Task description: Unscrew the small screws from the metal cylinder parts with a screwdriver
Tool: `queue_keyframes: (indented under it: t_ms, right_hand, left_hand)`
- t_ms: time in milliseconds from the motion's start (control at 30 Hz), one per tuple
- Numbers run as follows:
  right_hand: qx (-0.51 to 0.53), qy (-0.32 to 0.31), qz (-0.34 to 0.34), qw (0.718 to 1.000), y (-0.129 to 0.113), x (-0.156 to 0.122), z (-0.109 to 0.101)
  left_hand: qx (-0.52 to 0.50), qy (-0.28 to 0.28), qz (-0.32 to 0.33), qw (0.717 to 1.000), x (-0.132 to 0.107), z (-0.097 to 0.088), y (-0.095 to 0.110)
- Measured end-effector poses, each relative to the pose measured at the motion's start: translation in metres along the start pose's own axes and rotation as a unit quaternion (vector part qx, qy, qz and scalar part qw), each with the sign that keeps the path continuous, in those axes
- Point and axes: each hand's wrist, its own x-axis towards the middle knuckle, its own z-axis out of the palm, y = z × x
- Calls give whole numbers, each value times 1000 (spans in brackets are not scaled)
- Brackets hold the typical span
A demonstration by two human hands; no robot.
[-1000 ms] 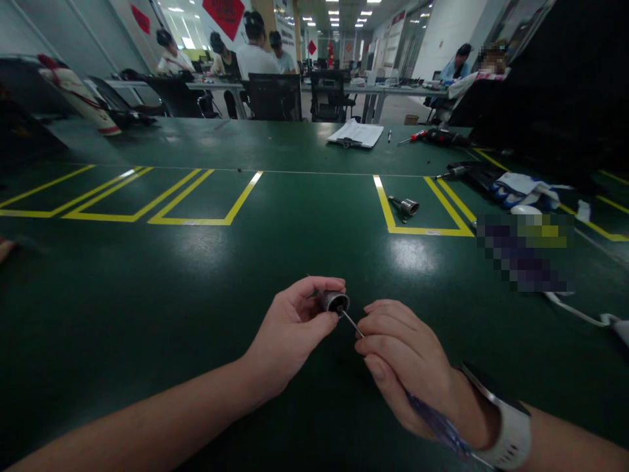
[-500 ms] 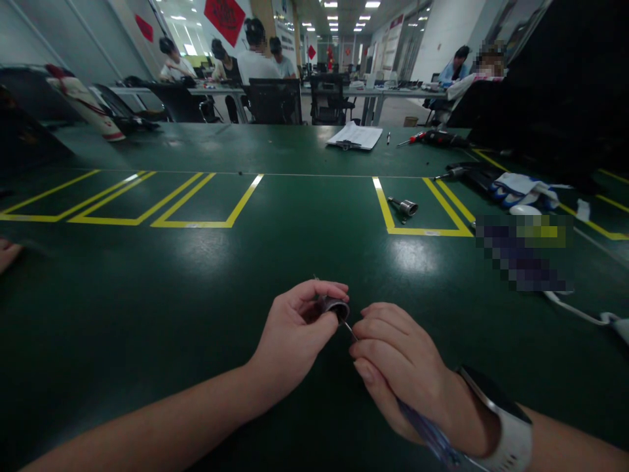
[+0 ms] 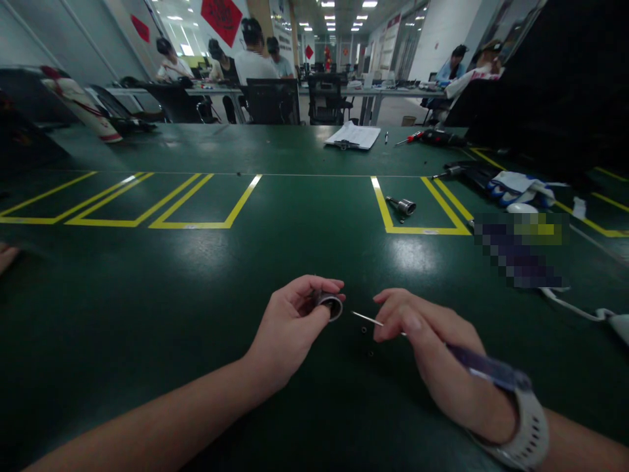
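Between the fingers and thumb of my left hand is a hollow metal cylinder, its round open end turned to the right. My right hand is closed on a screwdriver with a clear purplish handle that runs back toward the wrist. Its thin shaft points left, and the tip stands a short way clear of the cylinder's mouth. Two tiny rings, an upper ring and a lower ring, lie on the green table beside my right fingers.
A metal socket-like part lies inside a yellow-taped box farther back. To the right are gloves, a black power tool, and a white cable. A clipboard rests at the back. Another person's hand shows at the left edge.
My right hand has drawn the screwdriver out of the cylinder and moved right, turning over. Two small rings now show on the table. The left hand still holds the cylinder, barely moved.
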Motion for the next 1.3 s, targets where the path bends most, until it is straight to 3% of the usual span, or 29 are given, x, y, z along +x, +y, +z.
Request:
queue_keyframes:
  t_ms: [67, 133, 200, 300, 467, 633, 833, 1100, 1300]
  right_hand:
    - [70, -7, 152, 986, 9, 4, -7]
    - [124, -2, 254, 959, 20, 7, -11]
    - [157, 1, 296, 942, 29, 9, -13]
    - [165, -16, 303, 938, 35, 9, -13]
    - [118, -47, 263, 956, 33, 7, -10]
    - [-4, -74, 226, 971, 25, 7, -8]
    - [-160, -99, 37, 982, 20, 0, -2]
    - [-102, 1, -133, 986, 10, -5, -2]
    - [-126, -36, -180, 975, 0, -5, 1]
  left_hand:
    - [-6, -14, -13, 1000, 0, -3, 2]
    - [-17, -22, -18, 999, -1, -6, 3]
    - [-25, -19, -15, 999, 0, -8, 5]
    - [-25, -16, -8, 1000, 2, -10, 7]
    - [-40, -38, -2, 998, 4, -12, 6]
    - [-71, -47, -12, 996, 3, -12, 5]
    - [-59, -37, -10, 998, 3, -11, 6]
    - [20, -41, -4, 999, 3, -11, 8]
    - [68, -60, -5, 996, 0, -4, 8]
